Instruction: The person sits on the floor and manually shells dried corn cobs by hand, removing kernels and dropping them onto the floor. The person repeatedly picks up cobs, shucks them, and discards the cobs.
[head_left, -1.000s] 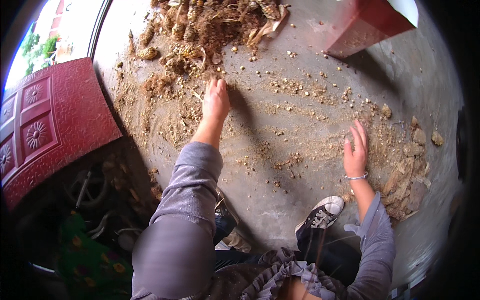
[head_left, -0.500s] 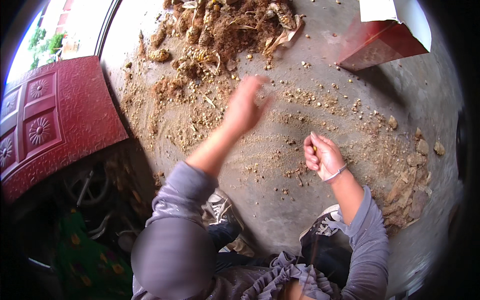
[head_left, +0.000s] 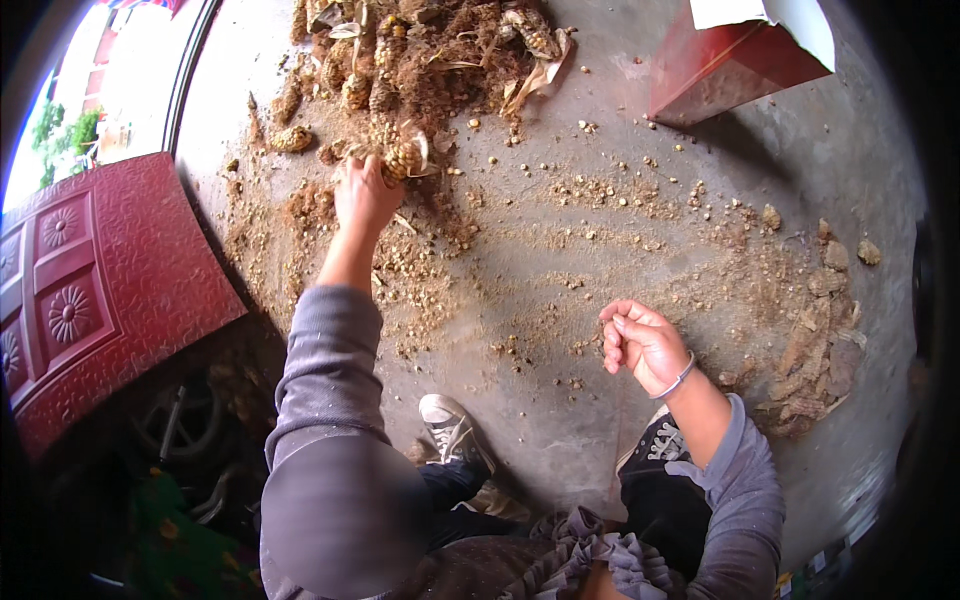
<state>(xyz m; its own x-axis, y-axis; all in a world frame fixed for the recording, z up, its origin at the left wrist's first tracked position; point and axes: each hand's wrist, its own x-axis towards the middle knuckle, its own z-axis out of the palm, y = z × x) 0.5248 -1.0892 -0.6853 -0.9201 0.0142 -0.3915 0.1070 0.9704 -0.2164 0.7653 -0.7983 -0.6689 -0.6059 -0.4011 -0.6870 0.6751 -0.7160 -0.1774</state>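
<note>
My left hand (head_left: 366, 198) reaches to the near edge of the corn heap. Its fingers are closed on a corn cob (head_left: 402, 160) that has a strip of pale husk at its end. The fingertips are partly hidden behind the hand. My right hand (head_left: 645, 345), with a bracelet (head_left: 676, 376) on the wrist, hovers over the floor to the right. Its fingers are loosely curled and apart, and I see nothing in them. Another corn cob (head_left: 291, 139) lies left of my left hand. Beyond is the heap of cobs and brown corn silk (head_left: 450, 70).
Loose kernels and chaff (head_left: 600, 200) cover the concrete floor (head_left: 545, 420). A red box (head_left: 710, 75) with a white flap stands at the far right. Flat brown scraps (head_left: 815, 350) lie at right. A red door panel (head_left: 130, 280) stands at left, near a dark wheel (head_left: 180, 425).
My left hand has swung left from above the middle floor and closed on a cob. My right hand stays about in place; the yellow kernel in its fingers no longer shows.
</note>
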